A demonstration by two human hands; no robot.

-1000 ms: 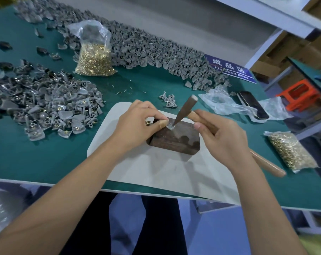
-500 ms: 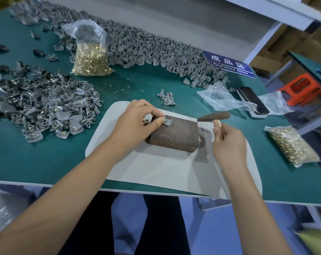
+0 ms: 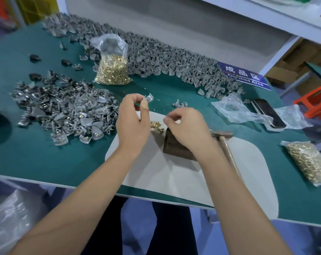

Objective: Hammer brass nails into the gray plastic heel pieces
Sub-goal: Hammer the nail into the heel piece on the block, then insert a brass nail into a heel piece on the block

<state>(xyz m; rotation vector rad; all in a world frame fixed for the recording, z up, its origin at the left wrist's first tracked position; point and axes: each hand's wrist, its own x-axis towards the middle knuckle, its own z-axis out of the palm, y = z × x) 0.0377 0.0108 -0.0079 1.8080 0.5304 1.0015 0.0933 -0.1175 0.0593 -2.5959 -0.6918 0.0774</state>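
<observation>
My left hand pinches one gray heel piece between thumb and fingers, lifted above the far edge of the white mat. My right hand hovers over the dark metal block. Its thumb and forefinger are pinched together just beside a small heap of loose brass nails; anything between them is too small to see. The hammer lies on the mat right of the block, handle pointing toward me, with no hand on it.
A pile of gray heel pieces lies left, and a long band of them runs along the back. Bags of brass nails stand at the back and right. A phone and clear plastic lie right.
My right hand has let go of the hammer, which now lies on the mat, and moved to the loose nails. My left hand has lifted the heel piece off the block.
</observation>
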